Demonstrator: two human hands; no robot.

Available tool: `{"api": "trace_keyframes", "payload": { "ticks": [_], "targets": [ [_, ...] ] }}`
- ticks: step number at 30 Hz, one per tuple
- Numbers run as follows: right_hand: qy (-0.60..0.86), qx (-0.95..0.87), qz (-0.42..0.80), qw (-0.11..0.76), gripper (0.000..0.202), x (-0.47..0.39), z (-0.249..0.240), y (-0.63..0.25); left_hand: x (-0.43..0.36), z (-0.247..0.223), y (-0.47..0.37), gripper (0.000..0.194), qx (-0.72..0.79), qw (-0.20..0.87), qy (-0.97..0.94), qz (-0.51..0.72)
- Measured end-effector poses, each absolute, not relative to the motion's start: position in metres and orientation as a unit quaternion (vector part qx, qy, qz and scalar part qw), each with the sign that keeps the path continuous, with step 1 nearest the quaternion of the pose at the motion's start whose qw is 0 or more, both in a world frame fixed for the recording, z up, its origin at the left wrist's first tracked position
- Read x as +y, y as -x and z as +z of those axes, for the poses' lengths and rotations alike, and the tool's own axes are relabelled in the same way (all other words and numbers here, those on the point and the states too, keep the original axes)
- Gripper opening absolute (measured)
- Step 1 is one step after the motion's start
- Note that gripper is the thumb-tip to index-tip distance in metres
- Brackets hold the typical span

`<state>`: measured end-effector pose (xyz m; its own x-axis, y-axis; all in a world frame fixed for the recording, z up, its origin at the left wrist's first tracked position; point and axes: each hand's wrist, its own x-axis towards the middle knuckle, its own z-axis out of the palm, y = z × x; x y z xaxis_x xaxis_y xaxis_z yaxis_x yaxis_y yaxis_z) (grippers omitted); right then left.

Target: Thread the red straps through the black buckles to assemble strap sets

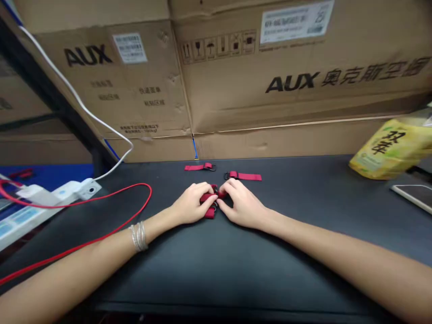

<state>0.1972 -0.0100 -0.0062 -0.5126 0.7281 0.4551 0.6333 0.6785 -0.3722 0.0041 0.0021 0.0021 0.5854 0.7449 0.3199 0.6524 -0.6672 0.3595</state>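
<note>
Pinches a held strap [206, 197], red, between thumb and fingers of the left hand [194, 203]; with the right hand [242, 204], pinches at the right end of the same strap, fingertips nearly meeting the left ones. Works around the middle of the table [216, 265], over a lower strap [209, 213] with a dark fitting at one side. Near the far edge, shows two more at rest: a left strap [194, 168] with a black buckle [209, 167], and a right strap [249, 177] with a dark buckle [227, 176]. Judging by those two, looks joined to buckles and set down there; looks only part-way along between the hands. Can't tell, behind the fingers, how far through any fitting.
</note>
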Motion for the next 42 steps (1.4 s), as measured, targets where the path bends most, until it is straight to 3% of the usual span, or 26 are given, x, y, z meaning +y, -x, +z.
{"api": "trace_keyframes", "payload": {
  "ticks": [42],
  "targets": [
    [0.392,-0.876,0.073,0.272,0.009,-0.0087,-0.0065,-0.1982,0.0008,0.0060,-0.0055,0.008,0.380,0.126,-0.886,0.233]
  ]
}}
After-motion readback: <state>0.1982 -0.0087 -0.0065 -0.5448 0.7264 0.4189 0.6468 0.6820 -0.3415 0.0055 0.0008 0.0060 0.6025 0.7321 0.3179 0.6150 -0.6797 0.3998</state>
